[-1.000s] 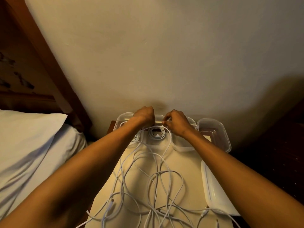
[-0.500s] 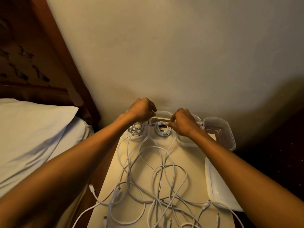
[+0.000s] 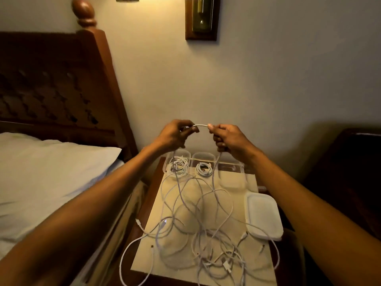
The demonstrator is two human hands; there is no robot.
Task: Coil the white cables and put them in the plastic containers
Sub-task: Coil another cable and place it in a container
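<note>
Where the nightstand (image 3: 181, 215) sits nearest, at 6 o'clock, a loose tangle of white cables (image 3: 206, 234) sprawls over its pale top. Plugs are scattered and one loop hangs off the near-left edge. Stack of clear lids (image 3: 262, 215) at 3 o'clock of the tangle.

Further out, plastic containers line the far edge. Left container (image 3: 168, 159) and middle container (image 3: 203, 155) each hold a coiled cable. Third container (image 3: 231, 178), at 3 o'clock of those, looks empty. Anything beyond it is hidden by the right forearm.

Above that row, both hands are raised. Left hand (image 3: 175, 135) pinches one cable between thumb and curled fingers. Right hand (image 3: 228, 139) grips likewise, thumb on top. Held stretch (image 3: 201, 125) spans the gap, long axis 9 to 3 o'clock, bowed slightly upward. A strand drops from each hand toward 6 o'clock into the tangle. Which plugs belong to this cable I cannot trace.

Judgement: winding starts from this stretch. Hands level, neither nearer; the empty container lies just below the right hand.

Pillow (image 3: 51, 162) at 9 o'clock, headboard (image 3: 51, 79) behind. Wall lamp (image 3: 201, 17) at 12, top cut off.
</note>
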